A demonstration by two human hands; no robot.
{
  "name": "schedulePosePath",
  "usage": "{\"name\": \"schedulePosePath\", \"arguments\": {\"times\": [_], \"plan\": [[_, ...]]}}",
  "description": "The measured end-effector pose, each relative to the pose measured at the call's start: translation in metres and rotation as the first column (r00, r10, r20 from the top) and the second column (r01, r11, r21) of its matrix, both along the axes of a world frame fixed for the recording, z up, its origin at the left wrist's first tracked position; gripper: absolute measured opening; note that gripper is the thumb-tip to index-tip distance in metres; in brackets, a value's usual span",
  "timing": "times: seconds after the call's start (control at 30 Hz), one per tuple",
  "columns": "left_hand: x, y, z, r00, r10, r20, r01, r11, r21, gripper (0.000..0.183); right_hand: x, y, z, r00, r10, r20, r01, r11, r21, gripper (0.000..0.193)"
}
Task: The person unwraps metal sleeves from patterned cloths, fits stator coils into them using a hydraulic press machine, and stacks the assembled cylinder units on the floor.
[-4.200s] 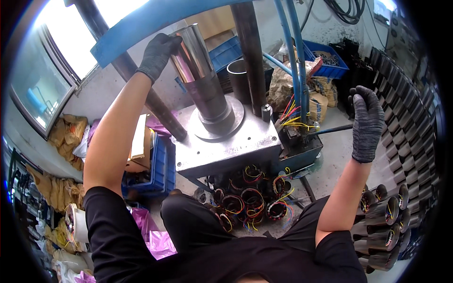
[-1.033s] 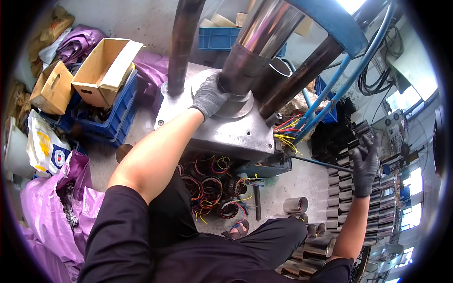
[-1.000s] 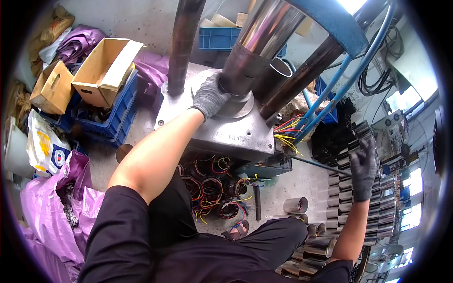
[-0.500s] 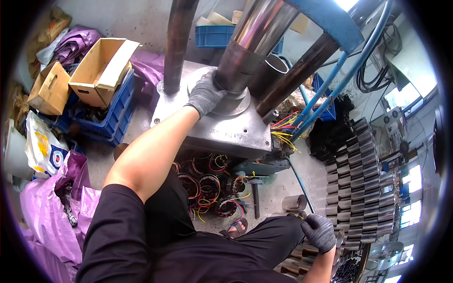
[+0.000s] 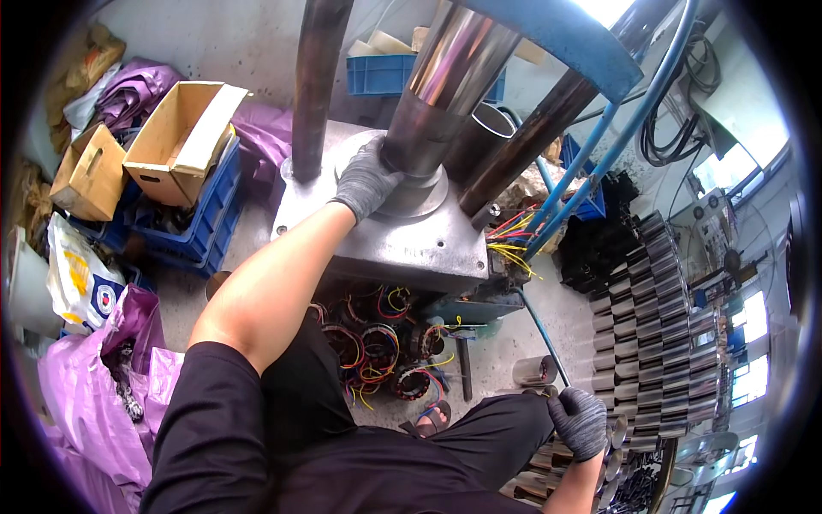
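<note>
My left hand, in a grey knit glove, is closed against the lower side of an upright metal cylinder. The cylinder is dark below and shiny above, and its foot is over a round steel plate on the press table. Some of the left fingers are hidden behind the cylinder. At lower right, my gloved right hand is closed at the end of a thin blue lever, beside my knee. A dark open tube stands just behind the cylinder.
Dark pillars flank the cylinder. Wound stators with coloured leads lie beneath the table. Stacked metal sleeves fill the right side. Blue crates with cardboard boxes and purple sacks are at left. One short cylinder stands on the floor.
The whole view has shifted slightly. Both hands keep their places, the left at the cylinder and the right at the lever's end.
</note>
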State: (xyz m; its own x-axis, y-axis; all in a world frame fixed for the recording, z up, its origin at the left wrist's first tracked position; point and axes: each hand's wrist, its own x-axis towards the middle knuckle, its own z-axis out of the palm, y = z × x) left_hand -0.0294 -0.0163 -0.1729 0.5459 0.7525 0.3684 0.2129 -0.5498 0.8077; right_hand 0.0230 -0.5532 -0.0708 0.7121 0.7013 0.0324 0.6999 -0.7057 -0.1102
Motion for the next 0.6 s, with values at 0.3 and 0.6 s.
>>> {"name": "schedulePosePath", "arguments": {"times": [0.3,0.6], "plan": [[0.003,0.003,-0.005,0.999,-0.029,0.019,0.03,1.0,-0.011,0.076,-0.001,-0.001,-0.002,0.998,-0.003,0.063,0.003,1.0,0.011,0.021],[0.006,0.006,-0.009,0.999,-0.044,0.031,0.045,0.999,-0.015,0.074,0.002,-0.006,-0.005,0.997,0.006,0.078,-0.008,1.0,0.022,0.023]]}}
